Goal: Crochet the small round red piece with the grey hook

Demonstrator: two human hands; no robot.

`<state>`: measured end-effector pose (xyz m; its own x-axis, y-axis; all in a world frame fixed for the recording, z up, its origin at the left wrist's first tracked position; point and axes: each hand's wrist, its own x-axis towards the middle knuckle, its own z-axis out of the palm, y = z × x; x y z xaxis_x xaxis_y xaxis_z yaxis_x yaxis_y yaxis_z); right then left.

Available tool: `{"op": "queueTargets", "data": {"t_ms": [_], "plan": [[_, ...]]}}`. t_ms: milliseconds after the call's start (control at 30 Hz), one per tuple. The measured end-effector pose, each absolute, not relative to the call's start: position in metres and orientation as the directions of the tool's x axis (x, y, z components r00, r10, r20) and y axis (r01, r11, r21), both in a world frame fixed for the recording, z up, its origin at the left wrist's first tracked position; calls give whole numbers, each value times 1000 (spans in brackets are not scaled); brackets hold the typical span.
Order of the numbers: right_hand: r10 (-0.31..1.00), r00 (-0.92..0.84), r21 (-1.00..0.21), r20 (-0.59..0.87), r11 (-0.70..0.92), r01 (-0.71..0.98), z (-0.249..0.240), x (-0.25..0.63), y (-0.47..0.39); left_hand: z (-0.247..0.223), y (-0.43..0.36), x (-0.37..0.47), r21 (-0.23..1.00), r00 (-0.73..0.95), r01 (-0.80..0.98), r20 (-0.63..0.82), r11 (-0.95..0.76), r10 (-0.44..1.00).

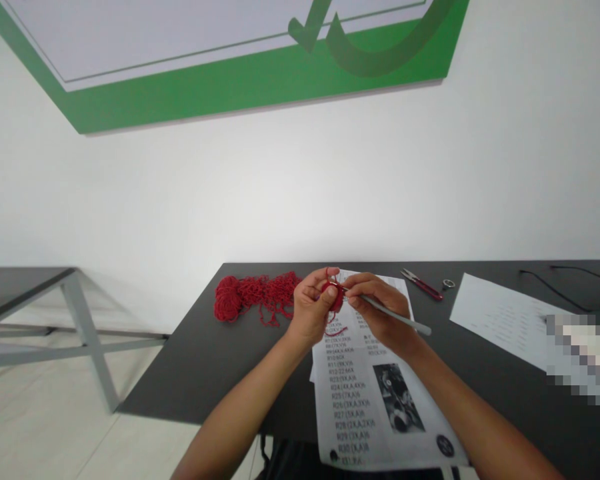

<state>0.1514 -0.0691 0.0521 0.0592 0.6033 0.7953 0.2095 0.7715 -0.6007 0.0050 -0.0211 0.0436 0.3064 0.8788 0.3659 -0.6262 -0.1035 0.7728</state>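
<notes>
My left hand (312, 297) pinches a small round piece of red crochet (336, 298) between thumb and fingers, and a strand of red yarn passes over its raised index finger. In my right hand (381, 307) is a crochet hook (400, 320) with a grey handle, held like a pen. Its tip meets the crochet at the upper right, though the stitch there is too small to make out. A loose yarn tail hangs below the piece. Under both hands lies a printed pattern sheet (350, 393) with rows of text and a dark photo.
Left of my hands, a ball of red yarn (228, 300) adjoins a tangled heap of red yarn (267, 297). Red-handled thread snips (424, 285) and a small ring (448, 284) lie to the right. Beyond are another paper (500, 320) and eyeglasses (555, 287). A wall stands behind the dark table (195, 367).
</notes>
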Motion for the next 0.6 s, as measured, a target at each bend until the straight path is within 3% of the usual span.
{"op": "queueTargets", "data": {"t_ms": [300,600], "plan": [[688,-7,-675,726,714,184,55,154,-77,54,-14,-6,735,325,-671,415,-102,850],[789,43,-790,613,612,41,55,152,-82,58,-17,-9,730,435,-679,322,72,841]]}}
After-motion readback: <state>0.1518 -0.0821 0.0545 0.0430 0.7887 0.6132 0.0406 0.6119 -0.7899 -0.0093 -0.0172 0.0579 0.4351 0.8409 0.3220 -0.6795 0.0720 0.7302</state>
